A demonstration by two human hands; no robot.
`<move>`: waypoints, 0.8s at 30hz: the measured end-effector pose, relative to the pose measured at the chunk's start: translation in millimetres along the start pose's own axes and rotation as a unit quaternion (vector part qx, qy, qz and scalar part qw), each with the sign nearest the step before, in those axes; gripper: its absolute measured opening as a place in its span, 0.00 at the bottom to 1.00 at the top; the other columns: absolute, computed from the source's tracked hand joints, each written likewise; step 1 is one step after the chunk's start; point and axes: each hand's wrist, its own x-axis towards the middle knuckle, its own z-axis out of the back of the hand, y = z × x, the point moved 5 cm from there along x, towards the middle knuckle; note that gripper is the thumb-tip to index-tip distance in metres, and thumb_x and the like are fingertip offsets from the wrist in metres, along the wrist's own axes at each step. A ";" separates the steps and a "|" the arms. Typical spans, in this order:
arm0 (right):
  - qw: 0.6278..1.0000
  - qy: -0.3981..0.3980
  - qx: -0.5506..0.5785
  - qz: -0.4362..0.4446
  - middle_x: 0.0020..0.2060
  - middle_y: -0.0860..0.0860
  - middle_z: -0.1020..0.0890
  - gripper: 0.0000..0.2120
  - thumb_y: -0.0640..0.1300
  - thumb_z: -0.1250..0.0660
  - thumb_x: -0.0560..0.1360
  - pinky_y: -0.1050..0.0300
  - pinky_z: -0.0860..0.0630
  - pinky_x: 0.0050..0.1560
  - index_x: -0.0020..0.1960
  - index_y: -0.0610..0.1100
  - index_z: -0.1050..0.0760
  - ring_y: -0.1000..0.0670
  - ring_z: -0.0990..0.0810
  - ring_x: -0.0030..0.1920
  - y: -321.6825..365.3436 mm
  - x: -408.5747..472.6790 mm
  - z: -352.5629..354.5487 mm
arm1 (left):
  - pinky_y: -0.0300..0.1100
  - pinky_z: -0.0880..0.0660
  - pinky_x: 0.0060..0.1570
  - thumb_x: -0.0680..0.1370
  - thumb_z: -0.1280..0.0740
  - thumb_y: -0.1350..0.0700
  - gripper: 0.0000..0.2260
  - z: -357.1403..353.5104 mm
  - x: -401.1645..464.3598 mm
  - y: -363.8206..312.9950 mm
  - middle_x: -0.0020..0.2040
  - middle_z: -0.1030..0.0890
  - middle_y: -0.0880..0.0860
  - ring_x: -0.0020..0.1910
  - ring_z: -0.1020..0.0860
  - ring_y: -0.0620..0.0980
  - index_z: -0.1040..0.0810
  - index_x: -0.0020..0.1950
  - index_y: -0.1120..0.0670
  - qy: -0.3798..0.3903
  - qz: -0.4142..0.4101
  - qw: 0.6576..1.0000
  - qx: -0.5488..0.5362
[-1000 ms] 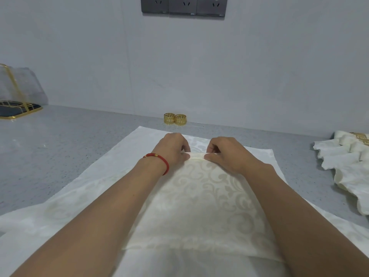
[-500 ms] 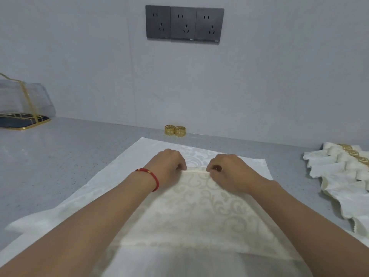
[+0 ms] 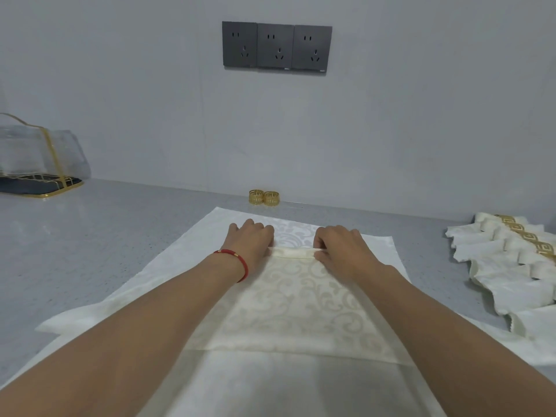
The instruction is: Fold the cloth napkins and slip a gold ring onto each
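Observation:
A cream cloth napkin (image 3: 288, 308) with a swirl pattern lies flat on a larger white cloth (image 3: 180, 260). Its far edge is turned into a narrow fold (image 3: 291, 253). My left hand (image 3: 251, 239), with a red bracelet on the wrist, pinches the left end of that fold. My right hand (image 3: 340, 245) pinches the right end. Two gold rings (image 3: 264, 197) stand side by side by the wall, beyond the cloth and apart from both hands.
Several folded napkins with gold rings (image 3: 511, 254) lie in a row at the right edge of the grey counter (image 3: 90, 236). A clear cover with gold trim (image 3: 36, 158) sits at the far left. Three dark wall sockets (image 3: 276, 48) hang above.
Both hands have kept their pinch on the napkin's far edge, and the narrow fold there looks thicker. The camera has tilted up, showing more wall.

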 end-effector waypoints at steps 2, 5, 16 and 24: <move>0.996 -0.039 -0.047 0.066 0.44 0.54 0.23 0.06 0.39 0.34 0.77 0.48 0.30 0.53 0.46 0.49 0.28 0.47 0.28 0.47 3.7 -7.2 0.2 | 0.48 0.38 0.51 0.76 0.41 0.65 0.12 6.1 -3.5 -2.2 0.50 0.25 0.49 0.53 0.29 0.52 0.28 0.52 0.49 0.000 -0.020 1.000 0.023; 0.988 -0.052 -0.083 0.116 0.42 0.53 0.23 0.11 0.32 0.33 0.72 0.48 0.29 0.46 0.46 0.48 0.25 0.46 0.26 0.44 -0.7 -15.7 -1.0 | 0.49 0.41 0.50 0.75 0.40 0.65 0.13 10.0 -8.0 -2.7 0.48 0.25 0.46 0.51 0.27 0.51 0.25 0.49 0.46 0.010 -0.032 0.999 0.032; 0.977 -0.014 0.197 -0.085 0.52 0.54 0.19 0.09 0.39 0.31 0.80 0.64 0.30 0.53 0.57 0.44 0.16 0.53 0.22 0.50 -33.4 -21.5 -7.5 | 0.50 0.27 0.60 0.79 0.35 0.55 0.10 -4.1 -21.1 16.3 0.52 0.23 0.45 0.56 0.23 0.50 0.18 0.57 0.47 -0.006 0.088 0.981 -0.171; 0.999 -0.010 -0.020 0.049 0.45 0.54 0.23 0.09 0.36 0.38 0.76 0.50 0.29 0.50 0.47 0.50 0.30 0.46 0.27 0.49 -12.8 -33.7 5.3 | 0.45 0.41 0.45 0.78 0.38 0.58 0.06 2.4 -31.0 7.4 0.45 0.26 0.44 0.47 0.33 0.49 0.31 0.46 0.47 -0.101 -0.066 0.992 -0.024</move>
